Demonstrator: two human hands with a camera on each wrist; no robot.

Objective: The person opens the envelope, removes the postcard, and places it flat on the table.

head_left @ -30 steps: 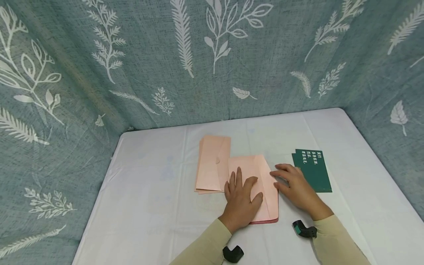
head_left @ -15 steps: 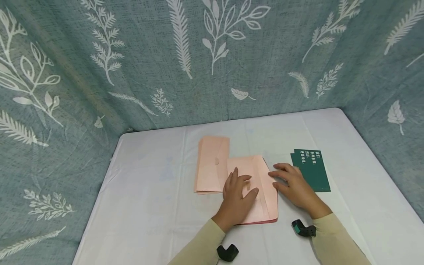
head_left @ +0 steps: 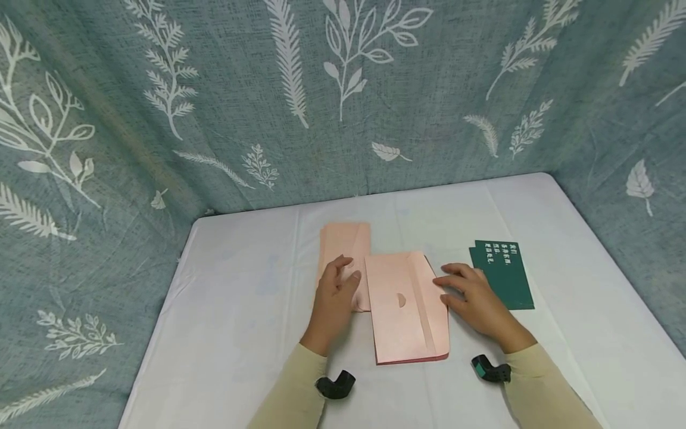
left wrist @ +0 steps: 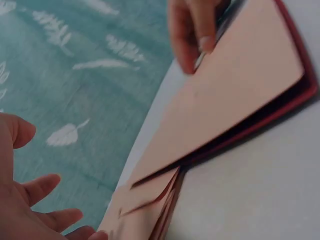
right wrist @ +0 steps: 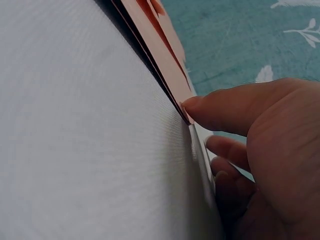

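A pale pink envelope (head_left: pixel 396 339) lies on the white table, its flap folded over on the right side and a small half-round mark near its middle. Dark red shows along its lower edge. My right hand (head_left: pixel 479 307) rests at the envelope's right edge; in the right wrist view the thumb (right wrist: pixel 200 107) touches the flap's edge. Further left, my left hand (head_left: pixel 331 310) hovers over a stack of pink envelopes (head_left: pixel 351 235), fingers loosely bent and holding nothing. It covers the stack's lower part. The left wrist view shows its fingers (left wrist: pixel 45 187) spread apart.
Two overlapping dark green cards (head_left: pixel 506 283) with white writing lie right of the envelope, partly behind my right hand. A white cloth covers the table (head_left: pixel 241 333). Behind it hangs a teal curtain (head_left: pixel 230 107) with white leaf prints.
My left hand has lifted off the near envelope and moved left over the stack, uncovering the half-round mark. My right hand has stayed at the envelope's edge.
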